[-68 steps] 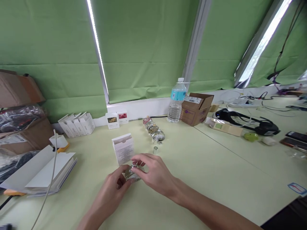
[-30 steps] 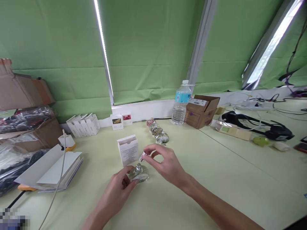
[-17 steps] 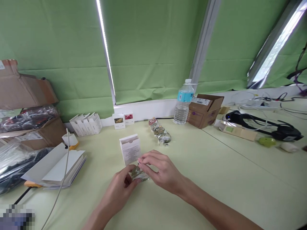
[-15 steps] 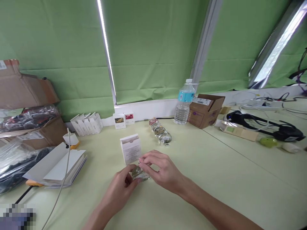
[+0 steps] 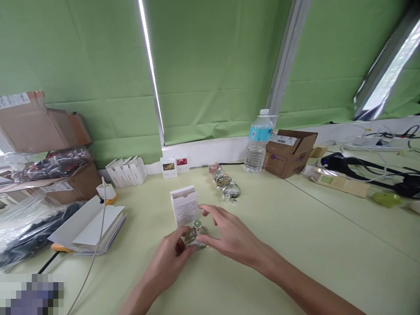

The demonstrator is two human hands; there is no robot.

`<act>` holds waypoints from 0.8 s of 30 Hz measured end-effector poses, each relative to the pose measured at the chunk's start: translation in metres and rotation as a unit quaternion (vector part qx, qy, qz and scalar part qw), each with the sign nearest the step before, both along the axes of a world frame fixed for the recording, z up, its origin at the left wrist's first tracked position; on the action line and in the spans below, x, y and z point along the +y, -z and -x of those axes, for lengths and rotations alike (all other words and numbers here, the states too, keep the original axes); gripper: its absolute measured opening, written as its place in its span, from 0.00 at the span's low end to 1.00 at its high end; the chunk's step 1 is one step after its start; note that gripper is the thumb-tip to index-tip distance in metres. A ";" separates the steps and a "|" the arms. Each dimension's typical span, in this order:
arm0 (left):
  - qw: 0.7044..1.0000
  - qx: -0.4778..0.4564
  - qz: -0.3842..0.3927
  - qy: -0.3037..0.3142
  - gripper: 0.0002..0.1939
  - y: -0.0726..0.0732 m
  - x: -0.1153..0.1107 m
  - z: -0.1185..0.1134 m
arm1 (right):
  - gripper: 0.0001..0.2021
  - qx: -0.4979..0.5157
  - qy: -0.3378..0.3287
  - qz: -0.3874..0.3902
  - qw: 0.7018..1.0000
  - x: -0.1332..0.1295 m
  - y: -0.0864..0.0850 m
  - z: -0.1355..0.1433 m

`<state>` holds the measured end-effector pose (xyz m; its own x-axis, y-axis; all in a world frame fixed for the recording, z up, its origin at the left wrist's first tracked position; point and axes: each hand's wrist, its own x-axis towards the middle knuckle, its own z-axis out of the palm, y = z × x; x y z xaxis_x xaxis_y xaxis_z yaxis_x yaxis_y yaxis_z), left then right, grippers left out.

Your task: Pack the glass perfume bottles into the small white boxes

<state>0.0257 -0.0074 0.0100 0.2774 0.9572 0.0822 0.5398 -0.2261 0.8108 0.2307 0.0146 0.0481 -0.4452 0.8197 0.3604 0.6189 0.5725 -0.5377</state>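
A small round clear-glass perfume bottle [image 5: 190, 237] stands on the table with a silvery cap on top. My left hand [image 5: 169, 256] grips its left side between thumb and fingers. To the right of the bottle, my right hand [image 5: 229, 232] is open, fingers and thumb spread around the cap's side. Its thumb passes in front of the glass; whether it touches cannot be told. Just behind the bottle stands an upright white carton [image 5: 184, 209] with its top open. Several similar round glass bottles [image 5: 226, 184] sit in a row farther back.
Several white cartons [image 5: 126, 172] lean at the back left, beside small picture boxes [image 5: 169, 169]. A water bottle [image 5: 257, 144] and brown cardboard box [image 5: 288, 153] stand at the back right. At left lie an open white box [image 5: 98, 227] and a cable [image 5: 98, 245]; at right, a black headset [image 5: 364, 168].
My right hand has let go of the cap and its fingers have spread apart, leaving the cap in plain sight. My left hand keeps its grip. The view has shifted slightly left.
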 end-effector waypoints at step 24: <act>0.977 0.001 -0.205 -0.063 0.12 -0.029 0.050 0.013 | 0.10 0.036 -0.028 0.024 0.999 0.006 0.001 -0.006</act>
